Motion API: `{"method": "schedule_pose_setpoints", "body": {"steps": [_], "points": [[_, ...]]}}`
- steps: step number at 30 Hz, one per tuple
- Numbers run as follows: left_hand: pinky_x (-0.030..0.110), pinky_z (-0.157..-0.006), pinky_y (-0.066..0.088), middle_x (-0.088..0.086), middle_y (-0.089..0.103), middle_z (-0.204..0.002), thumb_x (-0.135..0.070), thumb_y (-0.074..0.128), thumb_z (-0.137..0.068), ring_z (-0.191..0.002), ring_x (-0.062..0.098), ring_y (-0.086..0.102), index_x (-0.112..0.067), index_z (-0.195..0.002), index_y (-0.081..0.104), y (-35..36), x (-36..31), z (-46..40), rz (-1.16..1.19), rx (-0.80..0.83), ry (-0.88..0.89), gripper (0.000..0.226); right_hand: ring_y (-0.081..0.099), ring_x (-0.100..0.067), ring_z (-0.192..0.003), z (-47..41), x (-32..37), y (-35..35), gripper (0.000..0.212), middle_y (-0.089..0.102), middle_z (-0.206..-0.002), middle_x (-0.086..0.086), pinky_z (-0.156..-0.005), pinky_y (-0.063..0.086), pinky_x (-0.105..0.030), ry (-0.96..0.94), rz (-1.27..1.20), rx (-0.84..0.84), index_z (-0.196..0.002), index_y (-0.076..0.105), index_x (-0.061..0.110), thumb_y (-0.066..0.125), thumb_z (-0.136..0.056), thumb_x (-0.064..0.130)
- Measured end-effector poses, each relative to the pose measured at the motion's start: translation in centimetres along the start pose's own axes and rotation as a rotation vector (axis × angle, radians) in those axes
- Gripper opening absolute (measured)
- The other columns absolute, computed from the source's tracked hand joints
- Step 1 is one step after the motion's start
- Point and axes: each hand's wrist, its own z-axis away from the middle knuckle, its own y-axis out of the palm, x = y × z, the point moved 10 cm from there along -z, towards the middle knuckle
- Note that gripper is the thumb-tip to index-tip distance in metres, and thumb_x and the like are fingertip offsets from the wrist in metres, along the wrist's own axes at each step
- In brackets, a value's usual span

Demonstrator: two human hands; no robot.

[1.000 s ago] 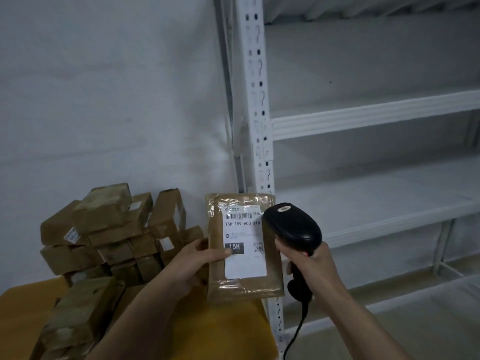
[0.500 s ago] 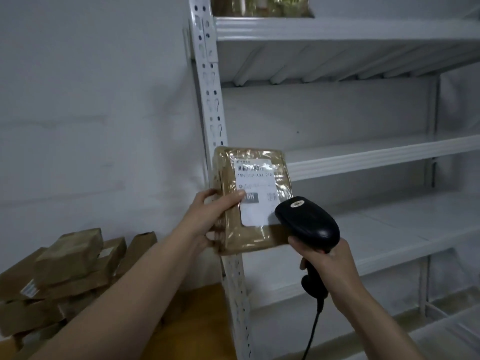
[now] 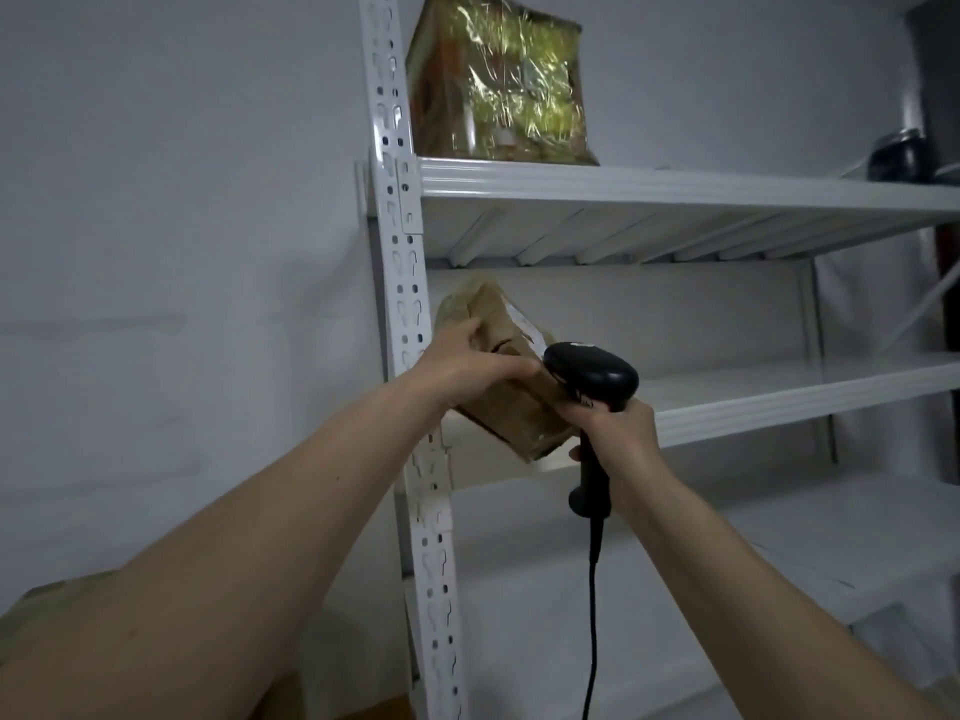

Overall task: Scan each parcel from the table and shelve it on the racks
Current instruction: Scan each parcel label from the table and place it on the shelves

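Observation:
My left hand grips a flat brown parcel wrapped in clear tape, holding it tilted at the left end of the white rack's middle shelf. Only a sliver of its white label shows, at the upper edge. My right hand grips the handle of a black corded barcode scanner, whose head sits right against the parcel's right side. Whether the parcel rests on the shelf cannot be told.
A large parcel in shiny film stands on the upper shelf by the perforated white upright. A dark round object sits at that shelf's far right. A lower shelf lies beneath. A brown box corner shows bottom left.
My left hand has lifted the parcel from above the table up to the middle shelf and turned its label away. The scanner hand rose alongside. The view tilted upward, losing the parcel pile.

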Motion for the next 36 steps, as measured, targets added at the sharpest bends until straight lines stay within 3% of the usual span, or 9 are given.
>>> {"method": "schedule_pose_setpoints", "body": {"steps": [5, 9, 14, 17, 20, 25, 31, 36], "points": [[0.031, -0.091, 0.044, 0.001, 0.052, -0.14, -0.038, 0.072, -0.085, -0.122, 0.022, 0.051, -0.025, -0.138, 0.052, -1.7, -1.3, -3.5, -0.224, -0.161, 0.145, 0.058, 0.06, -0.024, -0.069, -3.2, -1.9, 2.2, 0.021, 0.064, -0.086, -0.011, -0.052, 0.047, -0.029, 0.138, -0.087, 0.01, -0.087, 0.057, 0.016, 0.077, -0.079, 0.014], [0.028, -0.077, 0.04, -0.001, 0.062, -0.127, -0.044, 0.067, -0.087, -0.112, 0.019, 0.057, -0.024, -0.127, 0.06, -1.3, -0.6, -5.6, -0.46, -0.219, 0.155, 0.045, 0.06, -0.025, -0.073, -4.9, -4.7, 3.9, 0.024, 0.063, -0.088, -0.011, -0.051, 0.047, -0.028, 0.231, -0.075, 0.02, -0.09, 0.057, 0.012, 0.078, -0.079, 0.014], [0.034, -0.066, 0.038, 0.002, 0.062, -0.114, -0.065, 0.053, -0.087, -0.102, 0.025, 0.06, -0.022, -0.123, 0.057, 0.3, -1.8, -7.1, -1.008, -0.321, 0.227, 0.056, 0.057, -0.021, -0.066, -7.2, -5.9, 3.4, 0.024, 0.063, -0.085, -0.01, -0.054, 0.046, -0.028, 0.19, -0.025, -0.066, -0.088, 0.055, 0.012, 0.078, -0.08, 0.015], [0.036, -0.072, 0.04, 0.004, 0.053, -0.12, -0.066, 0.048, -0.088, -0.113, 0.026, 0.049, -0.021, -0.127, 0.055, 0.8, -1.8, -8.2, -1.142, -0.327, 0.27, 0.059, 0.059, -0.021, -0.067, -8.0, -6.5, 3.7, 0.022, 0.065, -0.088, -0.011, -0.055, 0.047, -0.028, 0.173, -0.013, -0.068, -0.091, 0.058, 0.012, 0.077, -0.08, 0.013], [0.035, -0.073, 0.035, 0.004, 0.048, -0.123, -0.061, 0.049, -0.091, -0.117, 0.025, 0.042, -0.023, -0.13, 0.054, 0.7, -0.9, -9.0, -1.148, -0.291, 0.282, 0.055, 0.06, -0.02, -0.067, -8.5, -7.4, 4.6, 0.023, 0.065, -0.085, -0.008, -0.057, 0.05, -0.028, 0.157, 0.012, -0.062, -0.086, 0.057, 0.016, 0.077, -0.079, 0.009], [0.032, -0.073, 0.034, 0.003, 0.055, -0.121, -0.054, 0.047, -0.095, -0.113, 0.024, 0.049, -0.026, -0.132, 0.052, -0.9, 0.2, -8.2, -1.155, -0.335, 0.332, 0.047, 0.06, -0.016, -0.072, -9.0, -7.5, 6.1, 0.023, 0.063, -0.079, 0.002, -0.075, 0.054, -0.038, 0.092, 0.074, -0.065, -0.08, 0.058, 0.02, 0.078, -0.076, 0.01], [0.036, -0.08, 0.043, 0.0, 0.058, -0.121, -0.044, 0.051, -0.097, -0.108, 0.025, 0.058, -0.028, -0.133, 0.051, -1.7, 0.4, -7.5, -1.003, -0.261, 0.362, 0.04, 0.061, -0.019, -0.075, -8.4, -7.3, 6.0, 0.027, 0.063, -0.079, 0.0, -0.078, 0.055, -0.04, 0.07, 0.105, -0.1, -0.078, 0.056, 0.024, 0.079, -0.075, 0.011], [0.034, -0.077, 0.036, 0.001, 0.057, -0.127, -0.039, 0.052, -0.098, -0.109, 0.026, 0.058, -0.03, -0.135, 0.05, -1.9, 1.4, -7.1, -0.894, -0.274, 0.323, 0.038, 0.061, -0.023, -0.081, -8.0, -6.8, 5.9, 0.022, 0.063, -0.082, -0.003, -0.079, 0.053, -0.04, 0.078, 0.126, -0.087, -0.089, 0.06, 0.016, 0.078, -0.077, 0.012]]}}
